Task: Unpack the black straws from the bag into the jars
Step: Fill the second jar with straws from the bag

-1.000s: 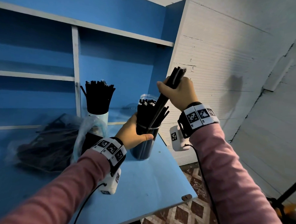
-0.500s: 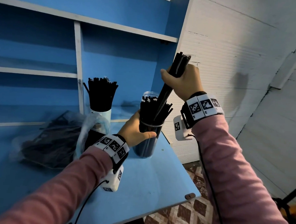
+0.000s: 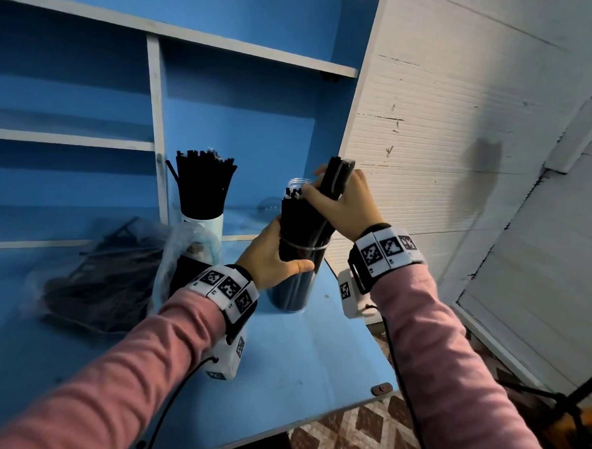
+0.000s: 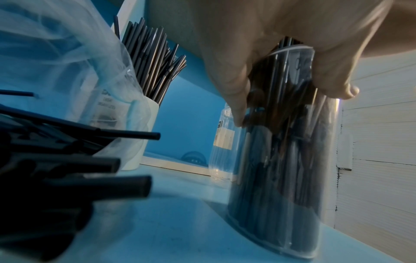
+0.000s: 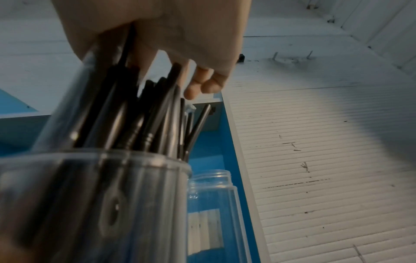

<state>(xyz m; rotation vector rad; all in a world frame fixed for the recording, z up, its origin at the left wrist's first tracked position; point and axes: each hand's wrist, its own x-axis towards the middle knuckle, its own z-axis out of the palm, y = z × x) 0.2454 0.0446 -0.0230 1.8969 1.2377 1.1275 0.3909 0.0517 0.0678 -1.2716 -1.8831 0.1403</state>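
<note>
A clear jar (image 3: 295, 282) (image 4: 288, 178) (image 5: 90, 204) packed with black straws stands on the blue table's right part. My left hand (image 3: 272, 257) (image 4: 258, 62) wraps around its upper wall. My right hand (image 3: 340, 202) (image 5: 157, 35) grips a bundle of black straws (image 3: 336, 178) above the jar's mouth, their lower ends down among the straws inside. A clear plastic bag (image 3: 106, 276) (image 4: 56, 71) of loose black straws lies on the table to the left. A white jar (image 3: 202, 219) (image 4: 144, 128) full of straws stands behind it.
An empty clear jar (image 4: 221, 142) (image 5: 216, 213) stands just behind the held one, near the shelf's side wall. Blue shelves (image 3: 69, 140) rise at the back. The table edge (image 3: 364, 403) drops off at the right beside a white panelled wall (image 3: 464, 130).
My right hand has come down with the straw bundle, pushing it deeper into the jar. The left hand keeps its hold on the jar.
</note>
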